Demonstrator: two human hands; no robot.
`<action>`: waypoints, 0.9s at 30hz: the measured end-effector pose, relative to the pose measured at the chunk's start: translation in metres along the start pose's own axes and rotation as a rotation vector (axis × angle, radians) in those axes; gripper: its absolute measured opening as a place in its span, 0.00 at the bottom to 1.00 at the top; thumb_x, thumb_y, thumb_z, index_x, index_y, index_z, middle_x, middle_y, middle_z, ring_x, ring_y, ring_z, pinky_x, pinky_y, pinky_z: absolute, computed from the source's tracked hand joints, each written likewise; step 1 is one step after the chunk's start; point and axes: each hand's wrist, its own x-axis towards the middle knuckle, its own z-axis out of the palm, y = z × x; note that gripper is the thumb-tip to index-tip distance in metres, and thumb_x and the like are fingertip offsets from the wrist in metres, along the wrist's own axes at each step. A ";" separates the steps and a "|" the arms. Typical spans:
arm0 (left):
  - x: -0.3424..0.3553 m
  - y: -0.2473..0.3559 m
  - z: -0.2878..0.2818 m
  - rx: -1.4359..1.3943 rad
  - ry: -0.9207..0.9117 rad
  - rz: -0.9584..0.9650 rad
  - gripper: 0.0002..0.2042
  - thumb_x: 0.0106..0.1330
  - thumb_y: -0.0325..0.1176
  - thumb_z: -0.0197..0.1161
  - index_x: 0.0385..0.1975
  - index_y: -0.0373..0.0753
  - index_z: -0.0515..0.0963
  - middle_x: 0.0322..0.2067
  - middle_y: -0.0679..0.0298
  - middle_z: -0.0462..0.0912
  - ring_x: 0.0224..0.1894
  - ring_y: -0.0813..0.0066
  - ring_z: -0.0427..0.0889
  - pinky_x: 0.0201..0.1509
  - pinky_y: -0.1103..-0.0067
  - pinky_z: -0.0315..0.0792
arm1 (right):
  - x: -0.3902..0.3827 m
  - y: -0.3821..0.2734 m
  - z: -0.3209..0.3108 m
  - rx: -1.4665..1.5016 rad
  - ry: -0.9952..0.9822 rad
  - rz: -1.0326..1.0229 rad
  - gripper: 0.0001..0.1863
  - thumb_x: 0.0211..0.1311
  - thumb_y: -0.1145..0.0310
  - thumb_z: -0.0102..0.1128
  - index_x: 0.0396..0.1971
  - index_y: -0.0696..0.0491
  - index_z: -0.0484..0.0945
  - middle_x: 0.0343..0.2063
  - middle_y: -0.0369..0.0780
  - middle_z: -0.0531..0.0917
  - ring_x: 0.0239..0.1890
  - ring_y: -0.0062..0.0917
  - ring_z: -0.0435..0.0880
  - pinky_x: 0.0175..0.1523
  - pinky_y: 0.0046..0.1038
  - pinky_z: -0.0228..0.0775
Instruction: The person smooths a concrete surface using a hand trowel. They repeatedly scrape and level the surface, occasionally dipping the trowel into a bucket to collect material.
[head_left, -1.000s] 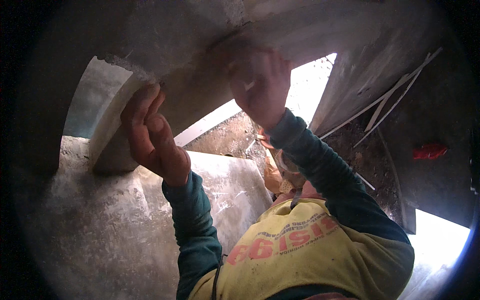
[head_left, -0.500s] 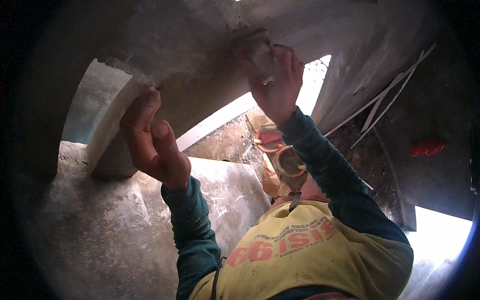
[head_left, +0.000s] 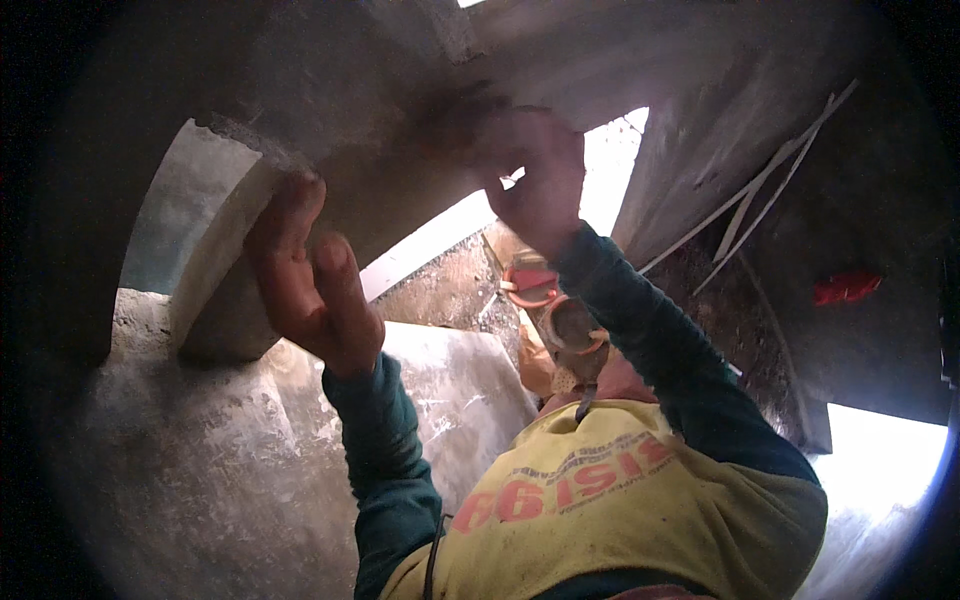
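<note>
A grey concrete beam (head_left: 390, 190) runs overhead, its lower edge slanting across the view. My left hand (head_left: 310, 270) is raised to the beam's left part, fingertips against the edge beside an opening. Its fingers are stretched up, the thumb stands apart, and nothing is in it. My right hand (head_left: 550, 190) is up at the beam's underside and smeared by motion. Its fingers are curled round a grey pad (head_left: 503, 130), which is blurred and partly lost against the dark concrete. A darker, damp-looking patch lies around that hand.
Below are an orange-rimmed bucket (head_left: 577, 325) and a red container with an orange handle (head_left: 533, 282). A pale concrete slab (head_left: 440, 370) lies at lower left. Thin white strips (head_left: 770, 180) lean at the right, near a red object (head_left: 847, 288).
My right hand has moved down and a little nearer along the beam with the pad, baring the concrete where it was. My left hand stays nearly in place.
</note>
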 end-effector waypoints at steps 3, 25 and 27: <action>0.001 0.004 -0.003 0.053 -0.005 -0.012 0.18 0.80 0.40 0.50 0.56 0.33 0.77 0.54 0.50 0.81 0.57 0.57 0.83 0.62 0.64 0.79 | 0.001 -0.004 0.001 0.030 0.048 0.044 0.20 0.56 0.63 0.73 0.45 0.54 0.80 0.42 0.44 0.80 0.43 0.40 0.79 0.51 0.43 0.66; 0.084 -0.004 0.094 0.227 0.351 0.367 0.17 0.77 0.44 0.58 0.51 0.35 0.81 0.50 0.56 0.83 0.51 0.62 0.79 0.60 0.66 0.69 | -0.014 0.035 -0.005 0.116 -0.194 -0.150 0.18 0.49 0.67 0.77 0.43 0.47 0.84 0.51 0.40 0.84 0.57 0.39 0.80 0.64 0.44 0.65; 0.092 -0.010 0.104 0.263 0.409 0.411 0.18 0.76 0.45 0.58 0.51 0.36 0.81 0.49 0.57 0.83 0.50 0.61 0.78 0.61 0.65 0.67 | -0.004 0.039 -0.037 0.285 -0.241 -0.176 0.22 0.50 0.66 0.77 0.47 0.48 0.83 0.52 0.41 0.83 0.55 0.40 0.80 0.62 0.43 0.67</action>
